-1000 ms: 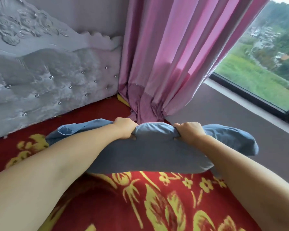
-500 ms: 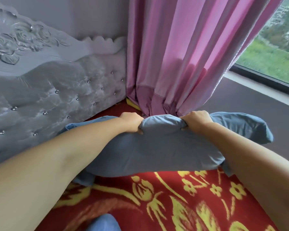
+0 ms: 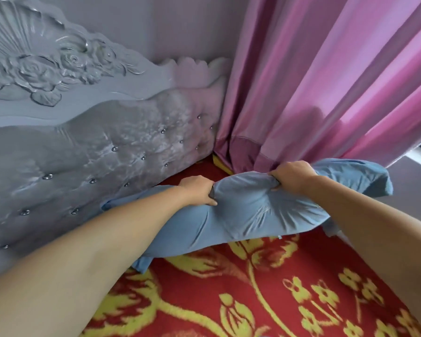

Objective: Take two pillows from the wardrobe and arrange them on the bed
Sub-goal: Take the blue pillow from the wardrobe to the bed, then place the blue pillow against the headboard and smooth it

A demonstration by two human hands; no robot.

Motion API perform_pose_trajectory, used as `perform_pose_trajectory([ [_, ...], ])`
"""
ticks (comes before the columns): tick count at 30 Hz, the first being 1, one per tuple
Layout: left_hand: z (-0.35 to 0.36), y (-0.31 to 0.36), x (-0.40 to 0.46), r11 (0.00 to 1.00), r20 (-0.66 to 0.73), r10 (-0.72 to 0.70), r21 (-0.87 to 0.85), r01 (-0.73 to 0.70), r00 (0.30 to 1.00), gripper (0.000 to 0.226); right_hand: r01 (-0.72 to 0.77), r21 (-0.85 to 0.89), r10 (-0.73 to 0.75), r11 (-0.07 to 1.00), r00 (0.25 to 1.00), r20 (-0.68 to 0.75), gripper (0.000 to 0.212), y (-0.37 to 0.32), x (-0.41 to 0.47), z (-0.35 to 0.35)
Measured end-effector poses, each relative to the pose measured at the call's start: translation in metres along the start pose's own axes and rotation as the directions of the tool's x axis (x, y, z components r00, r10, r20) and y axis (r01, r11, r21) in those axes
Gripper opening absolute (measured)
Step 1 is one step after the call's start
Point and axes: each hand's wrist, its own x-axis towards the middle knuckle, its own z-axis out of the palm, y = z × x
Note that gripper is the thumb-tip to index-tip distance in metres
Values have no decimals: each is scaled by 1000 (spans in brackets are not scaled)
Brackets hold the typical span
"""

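Observation:
A blue pillow (image 3: 250, 215) lies across the head end of the bed, on a red bedcover with yellow flowers (image 3: 265, 293). My left hand (image 3: 199, 190) grips the pillow's far edge left of its middle. My right hand (image 3: 292, 175) grips the same edge further right. The fabric bunches up between the two fists. The pillow's left end sits close to the headboard, partly hidden by my left forearm. Its right end reaches toward the bed's edge under the curtain. No second pillow shows in this frame.
A grey tufted headboard (image 3: 102, 161) with carved roses rises on the left. A pink curtain (image 3: 326, 88) hangs down to the bed's far corner. A grey ledge (image 3: 413, 181) runs along the right of the bed.
Both hands have carried the pillow further toward the headboard and curtain corner. The view has tilted left, so the window has left the frame.

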Motion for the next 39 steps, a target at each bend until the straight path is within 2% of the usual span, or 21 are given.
perform_pose_trajectory([
  [2, -5, -2, 5, 998, -3, -26, -50, 26, 1000, 45, 29, -11, -29, 1000, 1000, 0, 26, 8, 16, -13],
  [5, -13, -6, 15, 989, -19, -84, -121, 81, 996, 49, 81, -17, -80, 997, 995, 52, 38, 24, 48, -37],
  [10, -18, -23, 46, 948, -70, -287, -165, 273, 955, 55, 231, -25, -225, 973, 961, 159, 37, 42, 133, -60],
  [13, -3, -36, 84, 903, -128, -404, -215, 372, 906, 57, 309, 9, -304, 951, 929, 209, 36, 48, 201, -47],
  [17, 41, -56, 157, 860, -169, -509, -148, 489, 844, 48, 360, 27, -353, 933, 895, 271, 37, 45, 305, 15],
  [20, 81, -75, 221, 852, -256, -521, -97, 515, 814, 45, 323, 0, -318, 946, 932, 175, 47, 45, 382, 81],
  [23, 122, -109, 268, 812, -375, -558, -66, 579, 740, 53, 274, -72, -279, 959, 957, -82, 50, 30, 441, 133],
  [25, 157, -136, 277, 779, -345, -604, -64, 624, 719, 57, 258, 37, -243, 965, 944, -224, 51, 5, 465, 166],
  [27, 195, -151, 268, 786, -338, -593, -47, 616, 731, 55, 253, 195, -216, 948, 957, -193, 53, -26, 474, 201],
  [30, 241, -143, 237, 812, -444, -503, 51, 581, 742, 55, 285, 306, -273, 908, 958, -82, 53, -63, 462, 245],
  [33, 254, -130, 204, 802, -502, -499, 42, 596, 706, 52, 322, 346, -256, 881, 940, -223, 53, -68, 439, 268],
  [35, 253, -124, 184, 766, -528, -541, 11, 642, 654, 54, 336, 346, -236, 876, 924, -300, 54, -54, 425, 275],
  [36, 253, -123, 173, 723, -537, -597, -37, 690, 596, 59, 334, 341, -228, 879, 922, -314, 55, -45, 417, 279],
  [37, 253, -123, 163, 658, -529, -679, -130, 742, 509, 66, 319, 342, -214, 884, 926, -312, 56, -35, 410, 283],
  [39, 258, -125, 146, 453, -445, -857, -412, 791, 259, 84, 267, 351, -171, 898, 944, -283, 59, -13, 397, 292],
])
